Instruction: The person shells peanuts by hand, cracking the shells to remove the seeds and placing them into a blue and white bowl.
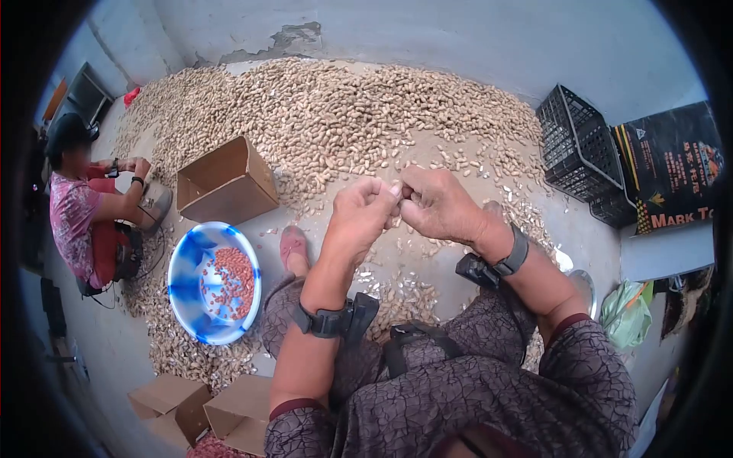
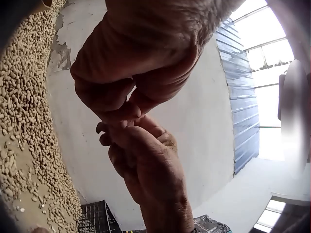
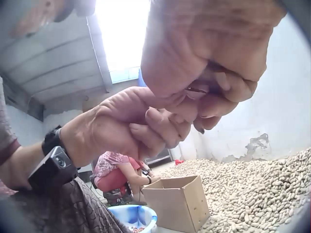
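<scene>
Both hands meet fingertip to fingertip over the floor in the head view. My left hand [image 1: 362, 210] pinches a peanut [image 1: 396, 188] between thumb and forefinger. From the other side my right hand [image 1: 444, 206] grips the same peanut, its fingers curled. The right wrist view shows a bit of pale shell with a reddish edge [image 3: 197, 91] among the right fingers; most of the peanut is hidden by the fingers. Beyond the hands spreads a big heap of unshelled peanuts [image 1: 328, 114]. Reddish shelled kernels [image 1: 233, 278] lie in a blue-and-white basin [image 1: 183, 263] to the left.
An open cardboard box [image 1: 237, 191] stands behind the basin. More boxes [image 1: 172, 401] sit at the lower left. Another person [image 1: 76, 214] sits at the far left. A black crate [image 1: 576, 145] and a printed black carton [image 1: 672, 168] stand at right. Empty shells [image 1: 405, 301] litter the floor.
</scene>
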A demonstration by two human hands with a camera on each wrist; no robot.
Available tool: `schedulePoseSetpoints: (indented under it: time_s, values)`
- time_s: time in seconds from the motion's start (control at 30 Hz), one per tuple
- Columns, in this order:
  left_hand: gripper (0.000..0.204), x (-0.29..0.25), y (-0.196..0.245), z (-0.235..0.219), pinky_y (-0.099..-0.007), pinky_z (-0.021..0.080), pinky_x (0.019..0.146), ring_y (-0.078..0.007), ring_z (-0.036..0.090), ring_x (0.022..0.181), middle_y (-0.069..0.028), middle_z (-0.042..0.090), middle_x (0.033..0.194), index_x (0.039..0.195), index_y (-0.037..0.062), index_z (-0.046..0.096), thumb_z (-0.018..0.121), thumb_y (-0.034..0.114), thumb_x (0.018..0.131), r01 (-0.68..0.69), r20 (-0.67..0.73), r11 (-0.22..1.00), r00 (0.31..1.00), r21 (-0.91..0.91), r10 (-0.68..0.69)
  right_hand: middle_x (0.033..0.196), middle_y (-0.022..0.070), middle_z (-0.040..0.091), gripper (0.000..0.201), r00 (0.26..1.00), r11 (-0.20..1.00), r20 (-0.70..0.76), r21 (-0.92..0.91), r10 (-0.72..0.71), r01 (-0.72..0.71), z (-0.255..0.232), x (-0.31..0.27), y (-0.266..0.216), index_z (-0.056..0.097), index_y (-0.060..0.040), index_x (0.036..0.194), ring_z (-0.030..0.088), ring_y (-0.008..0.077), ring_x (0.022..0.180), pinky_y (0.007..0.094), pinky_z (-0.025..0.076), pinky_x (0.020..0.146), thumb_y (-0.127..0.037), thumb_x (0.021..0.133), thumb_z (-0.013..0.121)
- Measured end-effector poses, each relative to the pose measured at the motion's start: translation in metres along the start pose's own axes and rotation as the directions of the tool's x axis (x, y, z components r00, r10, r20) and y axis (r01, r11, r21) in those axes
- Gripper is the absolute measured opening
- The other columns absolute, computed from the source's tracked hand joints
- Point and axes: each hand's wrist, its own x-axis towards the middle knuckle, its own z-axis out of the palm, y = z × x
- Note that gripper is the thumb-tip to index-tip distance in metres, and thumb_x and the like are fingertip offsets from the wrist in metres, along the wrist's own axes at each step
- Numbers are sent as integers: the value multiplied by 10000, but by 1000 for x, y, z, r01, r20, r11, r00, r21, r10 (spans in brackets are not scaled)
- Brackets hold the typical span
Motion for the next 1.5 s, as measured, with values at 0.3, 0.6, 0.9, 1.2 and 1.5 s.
schedulePoseSetpoints:
  time_s: [0.3, 0.6, 0.9, 1.2, 1.5]
  values:
    - [123, 7, -6, 4, -150, 331, 432, -52, 493, 562, -40, 571, 724, 940, 28, 514, 486, 84, 835, 45, 129, 938, 992, -343, 0, 609, 26, 541, 141, 918, 772, 11, 536, 398, -341, -13, -16, 7, 570, -5, 802, 513, 86, 508, 225, 397, 443, -125, 728, 578]
    - [160, 9, -5, 23, -164, 364, 486, -73, 513, 591, -58, 580, 753, 966, 13, 501, 510, 67, 815, -49, 160, 941, 981, -334, 108, 666, 21, 567, 182, 843, 367, 204, 831, 497, -417, -29, -23, 12, 564, 7, 834, 494, 28, 487, 128, 313, 367, -165, 782, 591]
    - [150, 10, -7, 37, -156, 354, 480, -31, 467, 563, 1, 533, 646, 910, -8, 568, 579, 84, 793, -178, 51, 983, 983, 54, 175, 665, 14, 552, 99, 870, 469, 77, 818, 486, -334, -38, -27, 7, 561, -1, 803, 469, 32, 510, 157, 379, 445, -93, 764, 568]
    - [86, 9, 1, 40, -185, 325, 443, -25, 401, 501, 44, 488, 556, 776, -10, 625, 623, 66, 737, -325, 106, 814, 944, 482, 314, 647, 3, 556, 106, 911, 711, -8, 628, 412, -316, -39, -33, 8, 561, -18, 774, 489, 35, 548, 179, 378, 447, -119, 753, 584]
    - [57, 9, -6, 46, -162, 334, 442, -5, 429, 512, 31, 545, 587, 790, 11, 639, 612, 52, 762, -304, 117, 943, 950, 137, 289, 652, 27, 579, 118, 901, 552, 92, 763, 423, -337, -50, -37, 9, 552, -7, 777, 494, 31, 494, 157, 364, 410, -120, 753, 577]
